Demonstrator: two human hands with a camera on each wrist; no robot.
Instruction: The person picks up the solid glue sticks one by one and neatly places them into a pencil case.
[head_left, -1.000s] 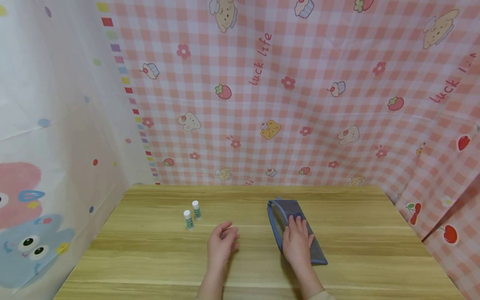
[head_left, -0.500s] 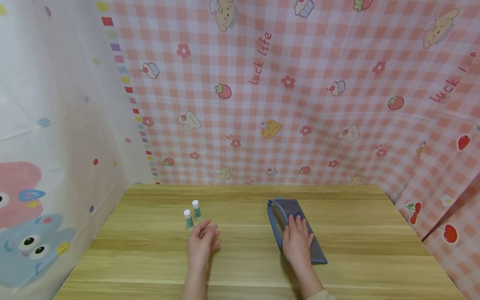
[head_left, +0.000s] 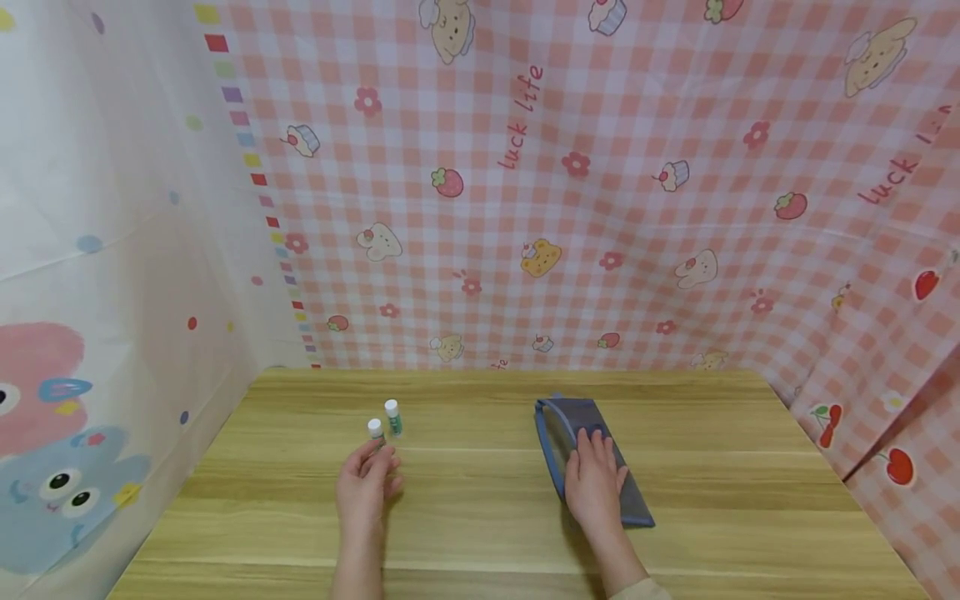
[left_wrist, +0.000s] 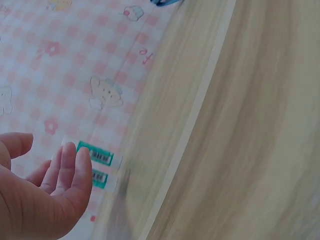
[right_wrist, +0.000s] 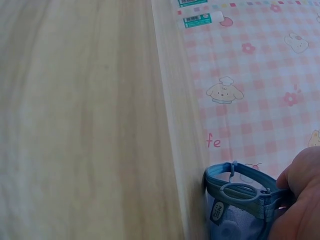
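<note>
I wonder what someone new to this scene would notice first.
Probably the pink checked cloth with its cartoon prints, filling the background behind the wooden table. Next might come the blue-grey pouch, its mouth gaping, beneath the right hand on the table's right half. Two small green tubes with white caps stand upright on the left, the nearer partly hidden by the left hand.

A pale beige sleeve (head_left: 642, 591) covers part of the right forearm (head_left: 621, 560), on the elbow side of the bare right hand (head_left: 595, 483). The left hand (head_left: 365, 486) and left forearm (head_left: 360, 554) also show bare.
</note>
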